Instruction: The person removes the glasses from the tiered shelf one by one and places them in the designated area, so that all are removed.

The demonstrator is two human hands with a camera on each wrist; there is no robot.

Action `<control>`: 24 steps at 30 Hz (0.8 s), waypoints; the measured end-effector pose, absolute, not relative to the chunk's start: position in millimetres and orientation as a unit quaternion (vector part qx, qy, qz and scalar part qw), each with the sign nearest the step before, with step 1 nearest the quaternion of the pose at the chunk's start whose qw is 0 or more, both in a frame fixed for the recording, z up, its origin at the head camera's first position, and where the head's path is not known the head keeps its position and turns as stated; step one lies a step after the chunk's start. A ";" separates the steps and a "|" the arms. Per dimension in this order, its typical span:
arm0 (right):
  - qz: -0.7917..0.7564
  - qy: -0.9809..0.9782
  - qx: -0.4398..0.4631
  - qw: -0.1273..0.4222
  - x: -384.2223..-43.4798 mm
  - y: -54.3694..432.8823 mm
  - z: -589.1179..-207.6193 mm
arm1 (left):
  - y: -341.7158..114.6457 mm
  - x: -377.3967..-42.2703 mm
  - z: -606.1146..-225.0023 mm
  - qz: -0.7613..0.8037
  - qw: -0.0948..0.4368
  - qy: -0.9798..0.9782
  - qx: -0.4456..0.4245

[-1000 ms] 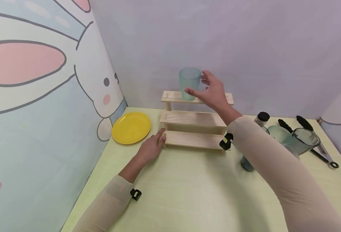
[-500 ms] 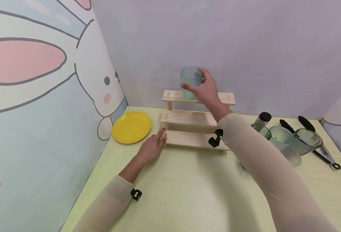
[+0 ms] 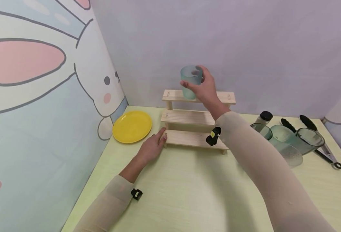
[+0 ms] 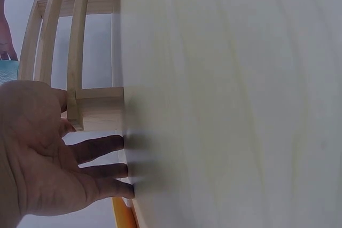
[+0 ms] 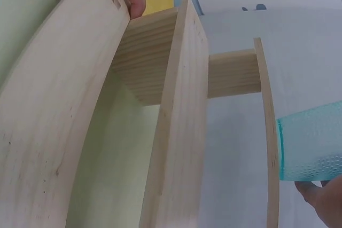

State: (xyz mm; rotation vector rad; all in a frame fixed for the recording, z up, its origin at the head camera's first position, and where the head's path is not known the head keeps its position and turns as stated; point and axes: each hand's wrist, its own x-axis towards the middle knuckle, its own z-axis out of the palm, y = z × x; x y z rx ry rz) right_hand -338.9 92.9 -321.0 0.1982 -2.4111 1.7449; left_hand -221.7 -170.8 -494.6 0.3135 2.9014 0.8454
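Observation:
A three-step wooden display shelf (image 3: 192,139) stands against the back wall. On its top step sits a translucent teal tumbler (image 3: 188,77), upright near the left end. My right hand (image 3: 207,88) grips the tumbler from the right, thumb in front and fingers behind. The right wrist view shows the tumbler's base (image 5: 286,150) right at the top board. My left hand (image 3: 151,149) holds the left end of the lowest step. In the left wrist view its thumb and forefinger pinch that end, while the other fingers (image 4: 109,171) extend down to the table.
Left of the shelf lies a yellow plate (image 3: 132,127). On the right stand several translucent tumblers (image 3: 309,140), a jar with a black lid (image 3: 266,116) and black-tipped tongs (image 3: 329,154), partly behind my right forearm. A rabbit-printed wall (image 3: 42,135) borders the left side.
My right hand has moved left and closed round the tumbler, which it stood just beside a second ago. The tumbler stays on the top step; my left hand keeps its place.

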 end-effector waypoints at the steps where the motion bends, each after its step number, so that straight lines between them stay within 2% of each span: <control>1: 0.584 -0.805 0.069 0.080 -338.5 93.0 -321.5 | -170.4 -220.8 -493.7 0.280 0.053 0.953 0.102; 8: 0.592 -0.799 0.075 0.078 -336.1 95.0 -324.8 | -174.5 -230.2 -519.1 0.256 0.041 0.960 0.105; 15: 0.598 -0.795 0.065 0.079 -336.5 97.4 -325.9 | -172.8 -233.0 -522.0 0.260 0.049 0.959 0.101; 24: 0.604 -0.792 0.050 0.077 -333.8 99.7 -322.9 | -174.5 -240.7 -533.5 0.252 0.032 0.961 0.106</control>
